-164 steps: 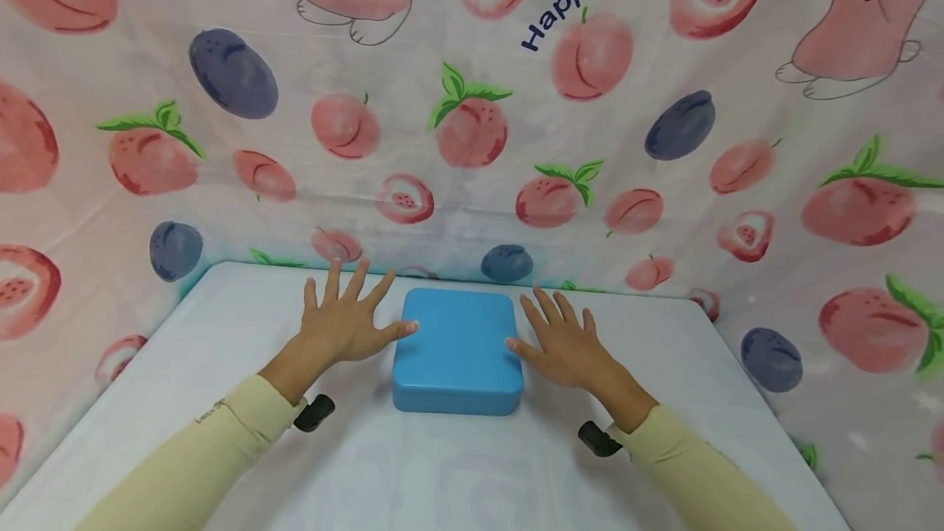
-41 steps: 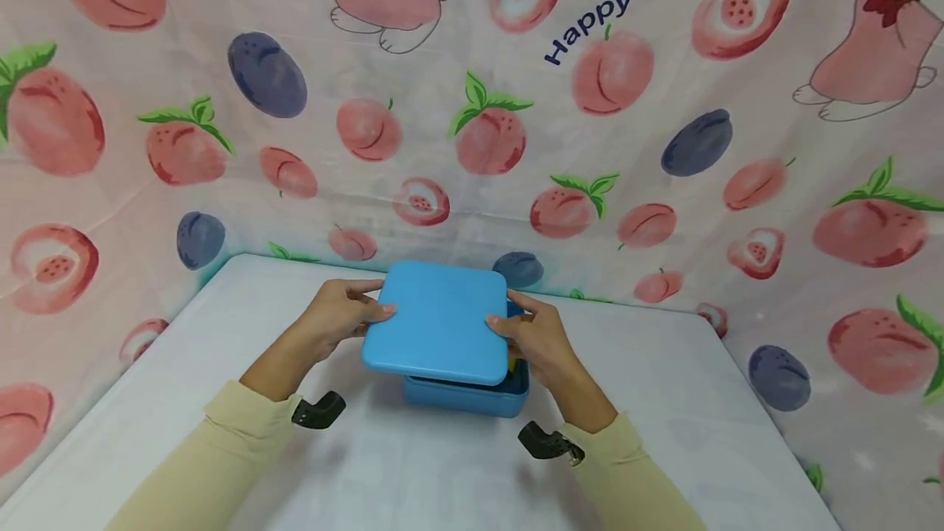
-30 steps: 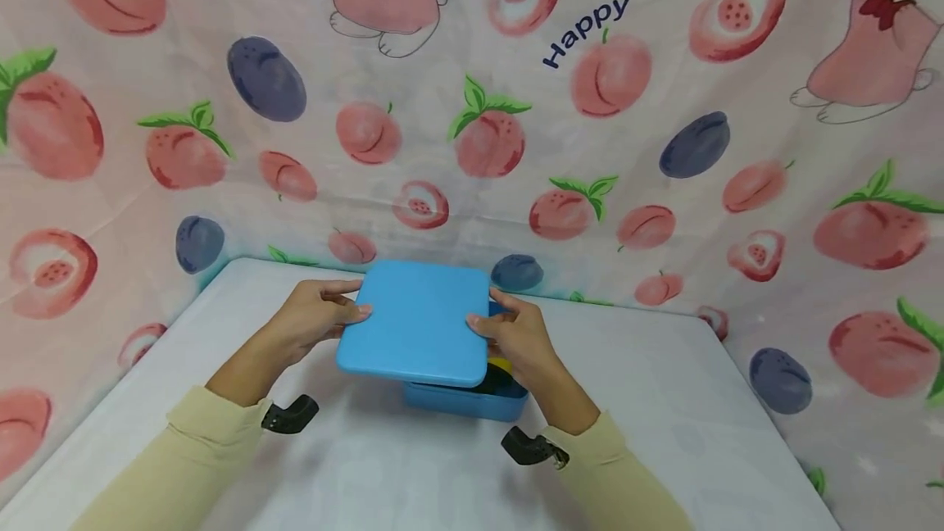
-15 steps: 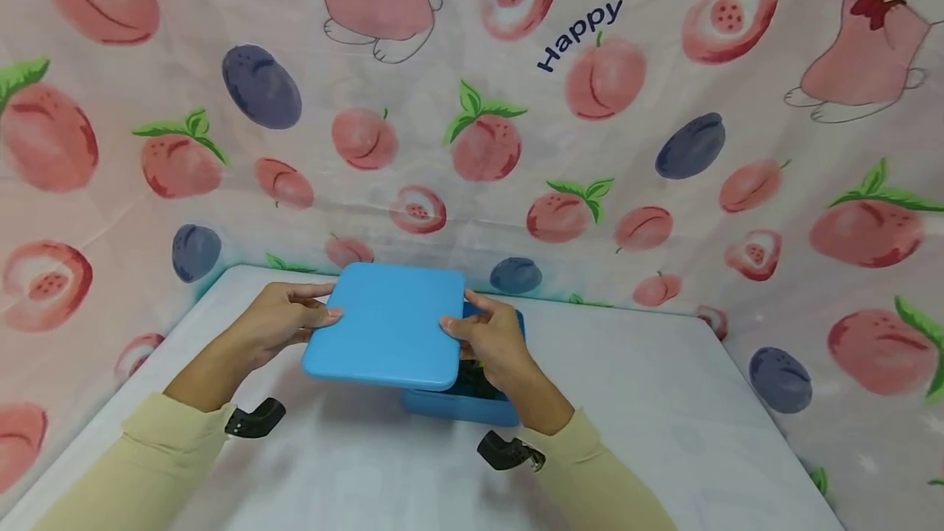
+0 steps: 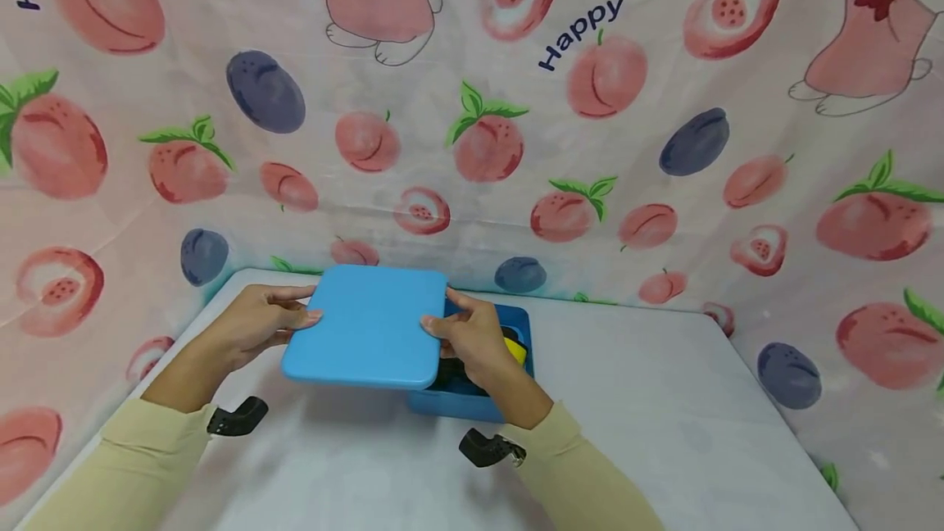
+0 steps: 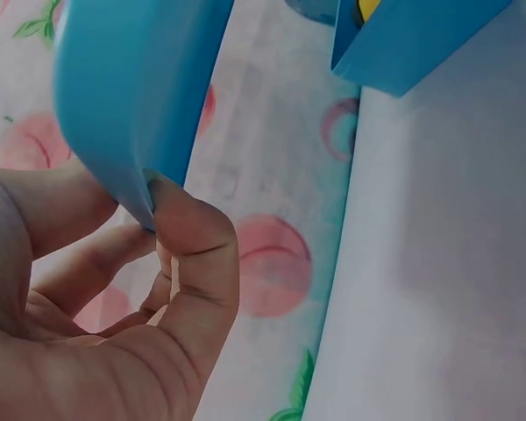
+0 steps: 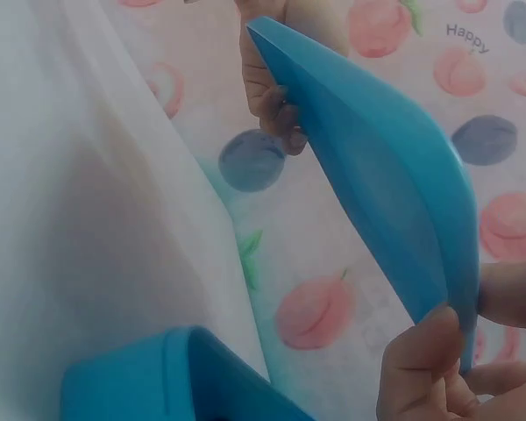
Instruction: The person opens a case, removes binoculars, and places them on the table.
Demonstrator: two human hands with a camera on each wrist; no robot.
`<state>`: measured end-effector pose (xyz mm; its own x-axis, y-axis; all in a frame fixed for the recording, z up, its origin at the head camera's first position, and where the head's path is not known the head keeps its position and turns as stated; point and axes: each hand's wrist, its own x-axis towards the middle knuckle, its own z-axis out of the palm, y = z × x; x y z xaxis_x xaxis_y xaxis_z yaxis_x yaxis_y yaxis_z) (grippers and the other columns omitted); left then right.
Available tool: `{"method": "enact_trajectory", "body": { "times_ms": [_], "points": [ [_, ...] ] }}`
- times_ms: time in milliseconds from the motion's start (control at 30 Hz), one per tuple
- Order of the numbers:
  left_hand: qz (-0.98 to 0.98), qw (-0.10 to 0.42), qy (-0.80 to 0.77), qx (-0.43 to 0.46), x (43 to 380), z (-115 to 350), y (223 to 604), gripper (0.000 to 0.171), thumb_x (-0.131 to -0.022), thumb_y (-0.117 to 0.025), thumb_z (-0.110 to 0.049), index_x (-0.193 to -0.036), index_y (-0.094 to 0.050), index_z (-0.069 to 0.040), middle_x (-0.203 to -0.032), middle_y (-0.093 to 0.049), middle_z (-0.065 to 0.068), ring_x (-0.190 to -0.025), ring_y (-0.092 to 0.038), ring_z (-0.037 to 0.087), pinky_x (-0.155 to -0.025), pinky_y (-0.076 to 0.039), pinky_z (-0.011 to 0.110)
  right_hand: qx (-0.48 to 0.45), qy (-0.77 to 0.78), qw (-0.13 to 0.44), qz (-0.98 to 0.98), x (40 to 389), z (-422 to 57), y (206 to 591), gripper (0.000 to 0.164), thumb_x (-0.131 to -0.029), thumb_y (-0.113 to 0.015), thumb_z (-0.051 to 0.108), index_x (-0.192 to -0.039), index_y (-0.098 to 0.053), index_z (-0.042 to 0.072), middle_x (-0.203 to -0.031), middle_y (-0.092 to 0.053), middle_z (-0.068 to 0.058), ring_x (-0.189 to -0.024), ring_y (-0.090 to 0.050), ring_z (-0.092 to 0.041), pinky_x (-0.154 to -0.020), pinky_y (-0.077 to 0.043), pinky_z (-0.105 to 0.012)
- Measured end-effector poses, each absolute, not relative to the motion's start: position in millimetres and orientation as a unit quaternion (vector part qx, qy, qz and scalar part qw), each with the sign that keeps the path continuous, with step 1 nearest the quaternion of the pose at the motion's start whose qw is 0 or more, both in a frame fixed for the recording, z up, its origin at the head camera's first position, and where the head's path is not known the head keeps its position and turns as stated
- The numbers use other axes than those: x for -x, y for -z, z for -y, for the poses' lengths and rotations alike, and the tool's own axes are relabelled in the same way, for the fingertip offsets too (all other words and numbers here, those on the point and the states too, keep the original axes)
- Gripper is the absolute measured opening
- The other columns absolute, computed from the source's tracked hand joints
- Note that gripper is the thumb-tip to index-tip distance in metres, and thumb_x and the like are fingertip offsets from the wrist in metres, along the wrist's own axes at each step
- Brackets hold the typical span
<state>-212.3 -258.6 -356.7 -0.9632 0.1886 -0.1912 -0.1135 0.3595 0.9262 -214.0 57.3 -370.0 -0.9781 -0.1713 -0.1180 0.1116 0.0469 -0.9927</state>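
Note:
A flat, square blue lid [image 5: 367,326] is held up above the table, over the left part of a blue box [image 5: 459,406]. My left hand [image 5: 254,322] pinches the lid's left edge, thumb on top and fingers beneath. On the opposite edge, my right hand [image 5: 478,338] grips it the same way. In the left wrist view the thumb presses the rim of the lid [image 6: 140,96]. The right wrist view shows the lid [image 7: 377,175] raised clear of the box wall [image 7: 127,386]. Inside the box lie dark things and a yellow-and-black item [image 5: 516,348], partly covered by the right hand and lid.
A white-covered table [image 5: 649,416] bears the box. Behind and beside it hangs a pink cloth [image 5: 442,138] printed with peaches, plums and rabbits. Each wrist carries a small black camera mount, such as the left mount [image 5: 238,416].
Both hands first lay spread beside the covered box. The lid has since been lifted off and carried leftward by both hands, uncovering more of the box's right side and the yellow item.

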Motion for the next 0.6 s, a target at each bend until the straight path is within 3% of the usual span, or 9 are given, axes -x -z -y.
{"method": "enact_trajectory", "body": {
  "times_ms": [333, 600],
  "points": [
    [-0.819, 0.14, -0.556, -0.034, 216, 277, 357, 0.074, -0.102, -0.068, -0.027, -0.162, -0.031, -0.003, -0.16, -0.036, 0.032, -0.107, -0.062, -0.004, -0.101, -0.059, 0.032, 0.014, 0.693, 0.103, -0.714, 217, -39, 374, 0.072, -0.095, -0.077, 0.013, -0.159, -0.044, 0.007, -0.079, -0.066, -0.003, -0.061, -0.067, -0.012, -0.06, -0.059, -0.022],
    [-0.82, 0.143, -0.554, -0.031, 218, 293, 357, 0.075, -0.104, -0.066, -0.027, -0.163, -0.028, -0.003, -0.164, -0.026, 0.034, -0.102, -0.059, -0.01, -0.089, -0.054, 0.015, 0.021, 0.699, 0.102, -0.707, 221, -24, 376, 0.072, -0.095, -0.077, 0.012, -0.159, -0.043, 0.01, -0.077, -0.064, -0.003, -0.06, -0.066, -0.012, -0.059, -0.059, -0.022]
  ]
}}
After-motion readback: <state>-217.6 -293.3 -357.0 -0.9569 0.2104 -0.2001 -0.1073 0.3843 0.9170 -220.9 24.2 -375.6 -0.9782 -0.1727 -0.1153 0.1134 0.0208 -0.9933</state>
